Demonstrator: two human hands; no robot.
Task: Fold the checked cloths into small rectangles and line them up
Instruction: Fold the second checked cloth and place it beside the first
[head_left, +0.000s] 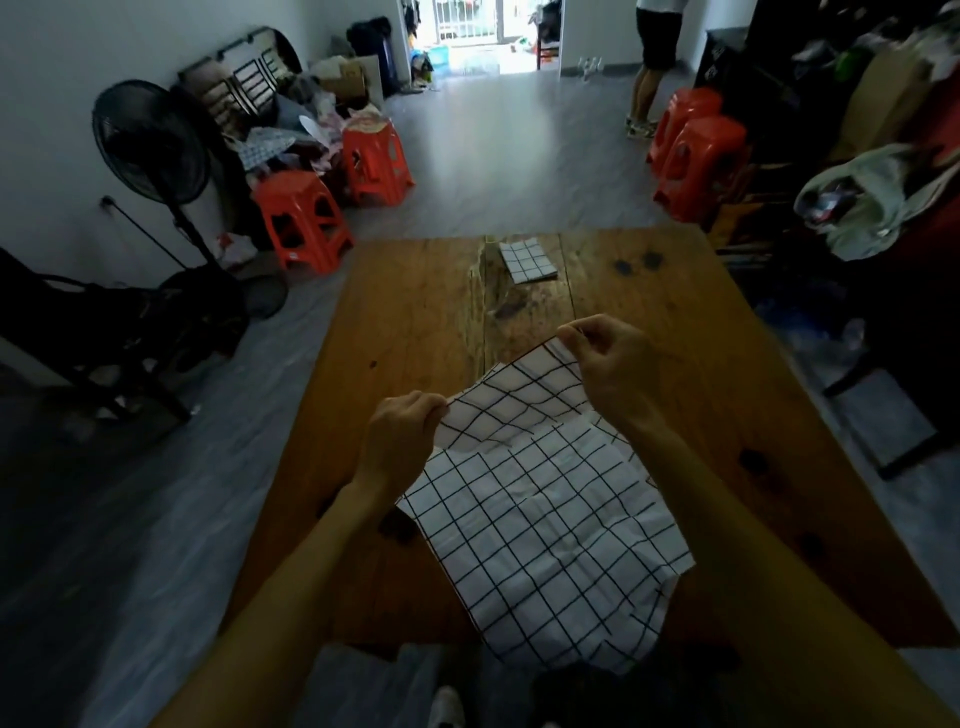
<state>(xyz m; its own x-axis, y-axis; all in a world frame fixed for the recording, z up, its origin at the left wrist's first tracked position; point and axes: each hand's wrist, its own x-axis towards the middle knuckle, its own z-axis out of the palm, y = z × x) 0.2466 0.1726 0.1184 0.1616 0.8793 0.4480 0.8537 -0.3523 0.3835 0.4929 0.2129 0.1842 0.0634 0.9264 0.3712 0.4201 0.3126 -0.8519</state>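
Observation:
A white cloth with a black check (550, 525) lies spread over the near part of the wooden table (415, 322), its near end hanging past the table's front edge. My left hand (402, 441) pinches one far corner of it, lifted off the wood. My right hand (608, 364) pinches the other far corner, higher and farther from me, so the far edge curls up between the two hands. A second checked cloth (527, 260), folded into a small rectangle, rests near the table's far edge.
Orange plastic stools stand left (301, 223) and right (701, 161) of the table. A black floor fan (150, 145) stands at the left wall. A person's legs (647, 67) are at the far right. Dark furniture with piled clothes (872, 202) crowds the right side.

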